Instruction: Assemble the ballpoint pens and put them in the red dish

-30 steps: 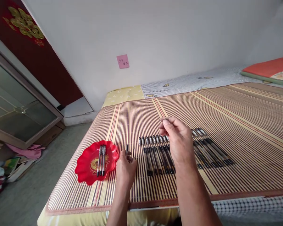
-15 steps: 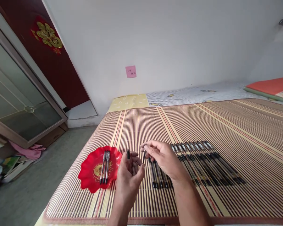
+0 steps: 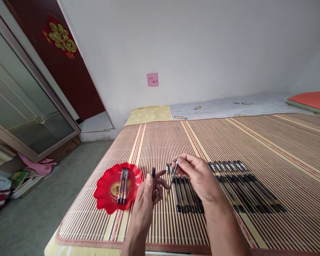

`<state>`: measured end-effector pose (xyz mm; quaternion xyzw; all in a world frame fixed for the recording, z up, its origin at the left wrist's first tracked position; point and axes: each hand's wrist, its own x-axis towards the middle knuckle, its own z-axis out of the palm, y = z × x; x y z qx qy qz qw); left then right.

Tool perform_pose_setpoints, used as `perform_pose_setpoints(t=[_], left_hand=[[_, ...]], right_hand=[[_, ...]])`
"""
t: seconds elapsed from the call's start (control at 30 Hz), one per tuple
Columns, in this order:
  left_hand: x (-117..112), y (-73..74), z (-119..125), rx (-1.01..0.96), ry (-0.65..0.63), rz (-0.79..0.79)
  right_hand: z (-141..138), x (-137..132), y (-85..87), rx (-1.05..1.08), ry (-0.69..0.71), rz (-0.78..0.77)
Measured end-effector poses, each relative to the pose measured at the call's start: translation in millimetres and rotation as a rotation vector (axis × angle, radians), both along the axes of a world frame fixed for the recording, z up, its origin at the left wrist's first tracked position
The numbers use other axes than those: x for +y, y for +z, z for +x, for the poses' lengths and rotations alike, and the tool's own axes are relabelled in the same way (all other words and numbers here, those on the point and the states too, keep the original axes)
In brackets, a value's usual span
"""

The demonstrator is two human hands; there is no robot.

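My left hand (image 3: 144, 202) is closed around a dark-ended pen barrel (image 3: 153, 173), which stands nearly upright between thumb and fingers. Pinched at its upper end by my right hand (image 3: 198, 176), a thin pen refill (image 3: 172, 179) slants down to the left. Its upper end is white, its middle dark and its lower end yellowish. Behind and below my right hand lie a row of clear pen barrels (image 3: 186, 193) with black ends and a row of pen caps (image 3: 229, 165); the hand hides part of both. Left of my left hand, three capped pens (image 3: 123, 188) lie in a red scalloped plate (image 3: 101, 201).
A striped bamboo mat (image 3: 160, 142) covers the bed, whose left edge drops to a grey floor (image 3: 93, 156). Folded orange cloth (image 3: 310, 100) lies at the far right. On the wall is a pink note (image 3: 152, 79). A glass-panelled door (image 3: 29, 96) stands at the left.
My right hand has moved right, away from my left hand, and more of the refill now shows. The view has shifted slightly left. The pens in the plate lie as before.
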<state>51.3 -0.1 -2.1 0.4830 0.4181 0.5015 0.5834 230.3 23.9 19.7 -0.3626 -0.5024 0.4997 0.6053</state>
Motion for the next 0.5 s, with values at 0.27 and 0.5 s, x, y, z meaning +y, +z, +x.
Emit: perform_pose_setpoints(t=[0.27,0.5], left_hand=[[2.4,2.0,0.7,0.081,-0.151,0.035],[0.9,0.3,-0.2,0.118,-0.150,0.061]], right_hand=[[7.8,-3.9,14.0,0.387,-0.475,0.160],[13.3,-7.1,13.8,0.222,-0.551,0.183]])
